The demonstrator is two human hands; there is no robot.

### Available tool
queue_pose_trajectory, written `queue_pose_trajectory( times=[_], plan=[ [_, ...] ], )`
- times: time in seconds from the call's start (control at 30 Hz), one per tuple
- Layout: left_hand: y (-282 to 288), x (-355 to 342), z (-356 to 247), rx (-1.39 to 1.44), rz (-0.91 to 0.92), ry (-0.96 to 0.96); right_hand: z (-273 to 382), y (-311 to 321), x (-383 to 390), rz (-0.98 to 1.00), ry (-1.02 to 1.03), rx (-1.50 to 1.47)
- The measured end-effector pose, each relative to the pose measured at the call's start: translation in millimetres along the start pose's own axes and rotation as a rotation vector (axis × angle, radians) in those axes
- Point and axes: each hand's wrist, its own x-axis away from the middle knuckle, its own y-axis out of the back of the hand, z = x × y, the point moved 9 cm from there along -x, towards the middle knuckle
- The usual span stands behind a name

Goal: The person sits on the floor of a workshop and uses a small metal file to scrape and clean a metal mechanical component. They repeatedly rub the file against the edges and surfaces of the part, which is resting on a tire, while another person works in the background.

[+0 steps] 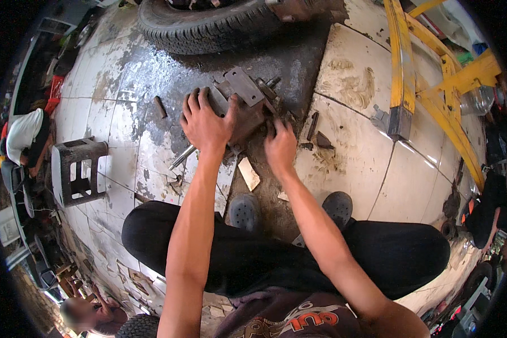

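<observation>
A heavy, dirty metal block point(248, 122) sits on the floor in front of me, with a flat grey plate point(243, 85) on top that has small holes. My left hand point(207, 125) lies over the block's left side, fingers and thumb spread apart. At the block's right side is my right hand point(280, 145), its fingers curled in against the edge. What those fingers hold, if anything, is hidden. A shiny metal rod point(182, 158) sticks out below my left wrist. Between my forearms lies a pale flat piece point(249, 173), perhaps wood.
Beyond the block lies a big tyre point(208, 35). A yellow metal frame point(401, 62) stands at the right, near a dark bar point(313, 125) on the tiles. To the left are a grey stool point(79, 172) and a short metal piece point(160, 107). Another person point(93, 315) is at lower left.
</observation>
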Motion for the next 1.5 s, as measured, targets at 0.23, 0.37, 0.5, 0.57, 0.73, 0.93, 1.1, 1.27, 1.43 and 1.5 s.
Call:
queue_pose_trajectory(
  times=[0.23, 0.37, 0.5, 0.57, 0.73, 0.93, 1.1, 1.27, 1.43, 1.5],
  plan=[
    [-1.7, -0.5, 0.9, 0.018, 0.024, 0.017, 6.0, 9.4, 16.9, -0.142, 0.084, -0.007],
    [-1.9, 0.2, 2.8, 0.007, 0.027, 0.022, 5.0, 5.6, 16.8, -0.171, 0.083, -0.039],
    [-0.5, 1.0, 1.3, -0.01, 0.033, 0.027, 8.3, 6.4, 4.0, -0.139, 0.013, -0.025],
    [-1.4, 0.7, 0.6, 0.014, 0.038, 0.023, 5.5, 4.4, 12.5, -0.167, -0.006, -0.028],
    [-2.7, -0.7, 0.6, 0.006, 0.035, 0.026, -1.4, 4.0, 6.8, -0.114, -0.073, -0.005],
    [-2.5, 0.7, 2.1, -0.019, 0.034, 0.03, 6.8, 11.1, 22.4, -0.234, 0.015, -0.089],
    [-1.2, 0.0, -1.1, 0.001, 0.043, 0.036, 5.1, 8.0, 22.6, -0.245, 0.028, -0.054],
    [-1.0, 1.1, -1.2, 0.023, 0.033, 0.053, -3.6, 1.8, 9.2, -0.166, -0.007, -0.015],
    [-3.3, 1.7, 1.6, -0.024, 0.0, 0.032, -3.9, 2.4, 21.2, -0.174, 0.042, 0.015],
    [-3.3, 3.1, 1.6, -0.02, -0.005, 0.029, -2.5, -2.5, 6.3, -0.174, 0.028, -0.002]
  ],
)
